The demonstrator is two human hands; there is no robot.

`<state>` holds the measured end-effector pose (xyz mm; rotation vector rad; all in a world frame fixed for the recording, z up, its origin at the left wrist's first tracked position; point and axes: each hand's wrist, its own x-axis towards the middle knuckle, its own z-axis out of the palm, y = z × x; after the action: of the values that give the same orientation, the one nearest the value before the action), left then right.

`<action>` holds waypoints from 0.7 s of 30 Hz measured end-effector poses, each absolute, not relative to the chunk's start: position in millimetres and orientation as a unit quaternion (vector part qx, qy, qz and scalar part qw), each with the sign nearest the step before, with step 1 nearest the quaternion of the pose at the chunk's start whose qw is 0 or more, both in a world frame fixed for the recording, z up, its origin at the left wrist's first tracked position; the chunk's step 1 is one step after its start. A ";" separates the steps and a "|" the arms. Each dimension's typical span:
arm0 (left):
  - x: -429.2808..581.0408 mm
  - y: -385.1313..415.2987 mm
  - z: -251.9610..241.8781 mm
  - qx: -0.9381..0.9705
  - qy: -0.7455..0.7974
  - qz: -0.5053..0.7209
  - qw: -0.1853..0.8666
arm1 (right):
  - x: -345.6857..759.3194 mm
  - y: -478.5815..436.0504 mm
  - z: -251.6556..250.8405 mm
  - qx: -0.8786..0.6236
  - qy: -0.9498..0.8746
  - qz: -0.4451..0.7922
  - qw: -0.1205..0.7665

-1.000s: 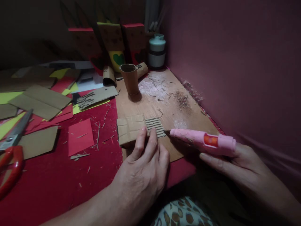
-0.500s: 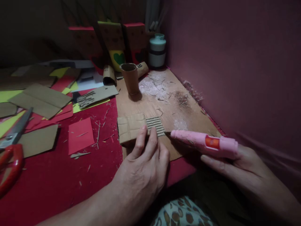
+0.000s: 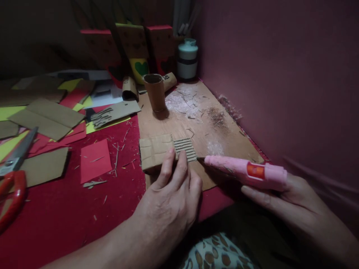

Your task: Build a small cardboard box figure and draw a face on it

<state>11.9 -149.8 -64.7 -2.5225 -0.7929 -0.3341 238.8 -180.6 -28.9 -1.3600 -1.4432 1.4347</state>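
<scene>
Hardly anything shifts; my right hand (image 3: 283, 201) stays closed on the pink cutter (image 3: 244, 170). Left hand (image 3: 168, 201) lies open, pinning the cardboard piece (image 3: 154, 149): light, stiff, crushable, so I'd press it flat.

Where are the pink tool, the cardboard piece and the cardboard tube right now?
pink tool (image 3: 246, 171), head view, middle of its barrel.
cardboard piece (image 3: 153, 149), head view, its smooth brown face.
cardboard tube (image 3: 155, 93), head view, its side wall.
</scene>
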 end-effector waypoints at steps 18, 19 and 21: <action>12.6 -150.4 -67.3 -0.916 -0.286 -0.128 0.250 | 237.6 -181.6 -28.5 -0.526 -0.539 0.546 0.367; 12.8 -150.7 -67.4 -0.916 -0.288 -0.128 0.250 | 237.8 -181.3 -28.2 -0.524 -0.543 0.541 0.371; 13.3 -150.6 -66.5 -0.915 -0.291 -0.127 0.248 | 238.6 -180.7 -27.7 -0.519 -0.552 0.527 0.384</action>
<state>13.3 -150.6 -66.5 -2.4945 -0.7939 -0.3455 238.6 -180.7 -27.7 -1.3233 -1.4084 1.3443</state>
